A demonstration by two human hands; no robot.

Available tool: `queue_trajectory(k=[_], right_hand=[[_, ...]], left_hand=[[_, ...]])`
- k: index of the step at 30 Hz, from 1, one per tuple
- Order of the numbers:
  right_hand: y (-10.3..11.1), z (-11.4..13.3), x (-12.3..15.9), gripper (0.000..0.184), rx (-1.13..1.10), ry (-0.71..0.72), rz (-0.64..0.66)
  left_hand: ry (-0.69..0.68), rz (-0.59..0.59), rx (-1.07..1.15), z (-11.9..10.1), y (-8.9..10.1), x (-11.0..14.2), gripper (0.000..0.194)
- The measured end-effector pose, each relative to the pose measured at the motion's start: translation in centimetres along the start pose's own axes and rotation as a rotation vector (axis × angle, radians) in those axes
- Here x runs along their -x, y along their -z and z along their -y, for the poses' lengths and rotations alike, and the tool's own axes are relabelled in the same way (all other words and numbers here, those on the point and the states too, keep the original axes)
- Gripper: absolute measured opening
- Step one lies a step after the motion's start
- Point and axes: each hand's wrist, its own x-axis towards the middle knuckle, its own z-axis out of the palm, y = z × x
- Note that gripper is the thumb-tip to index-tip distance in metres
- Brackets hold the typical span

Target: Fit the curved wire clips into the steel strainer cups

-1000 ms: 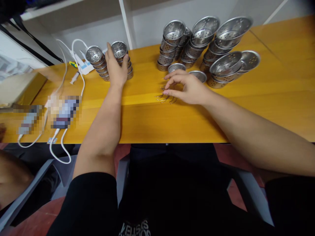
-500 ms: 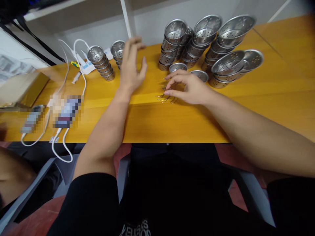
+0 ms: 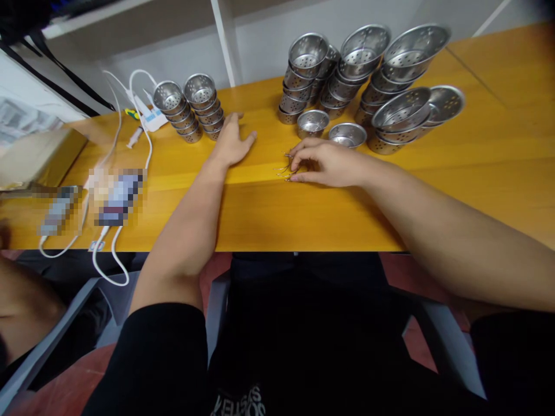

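My left hand [image 3: 235,142] rests low over the table, fingers stretched forward and thumb apart, holding nothing. Right beside it stands a leaning stack of perforated metal cups [image 3: 203,103]; whether the fingertips touch it I cannot tell. My right hand [image 3: 324,163] is curled, thumb and fingers closed round a few thin wire hooks [image 3: 284,170] low over the wood. How many hooks it grips is hidden by the fingers. Just beyond this hand are two single metal cups, one upright perforated cup [image 3: 313,123] and a shallow-looking one [image 3: 347,135].
Tall stacks of perforated cups [image 3: 303,86] line the back right of the yellow table [image 3: 260,219]. Another cup stack [image 3: 176,112] stands left. Two phones, one phone [image 3: 120,199] with a white cable, and a cardboard box [image 3: 39,156] lie further left. A person sits at the left edge.
My left hand has come down from above the left cup stack to the table beside it. My right hand has shifted slightly, its thumb and fingers moving lower over the hooks.
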Motion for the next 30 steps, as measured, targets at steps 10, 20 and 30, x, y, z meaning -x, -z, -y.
queue_trajectory(k=[10,20,30], right_hand=[[1.2,1.5,0.0,0.017,0.152,0.024,-0.187],[4.0,-0.1,1.0,0.036,0.592,-0.321,-0.263],[2.8,-1.8,0.8,0.036,0.611,-0.402,-0.218]], left_hand=[[0.022,-0.022,-0.042,0.7,-0.3,0.1,0.074],[-0.078,0.016,-0.096,-4.2,-0.9,2.3,0.049],[-0.162,0.162,-0.064,-5.7,-0.8,3.0,0.056]])
